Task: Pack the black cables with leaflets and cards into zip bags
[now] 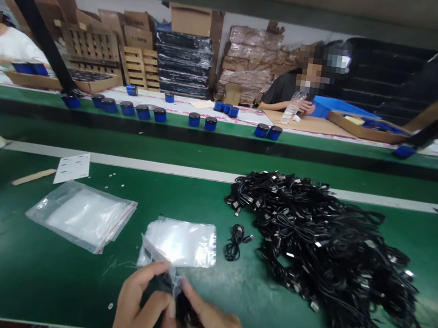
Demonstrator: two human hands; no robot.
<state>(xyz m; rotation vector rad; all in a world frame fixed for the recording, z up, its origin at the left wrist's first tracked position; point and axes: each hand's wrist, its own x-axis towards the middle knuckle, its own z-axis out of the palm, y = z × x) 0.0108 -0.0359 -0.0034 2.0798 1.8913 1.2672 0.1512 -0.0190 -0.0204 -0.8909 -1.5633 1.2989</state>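
Near the bottom centre, my left hand (144,305) pinches a small clear plastic bag (162,258). Beside it my right hand (218,322) has its fingers closed around a black cable (185,310) at the bag's mouth; part of the cable is hidden by the fingers. Just beyond the hands lies a stack of clear bags (188,240). One coiled black cable (236,242) rests to the right of that stack. A large heap of black cables (314,241) covers the right side of the green table (106,283).
A bigger clear bag pack (83,213), a white card (73,167) and a wooden stick (34,177) lie at the left. Blue-and-black round items (143,112) line the raised ledge. Across it, a person (289,90) handles a clear bottle; another person (8,45) is at far left.
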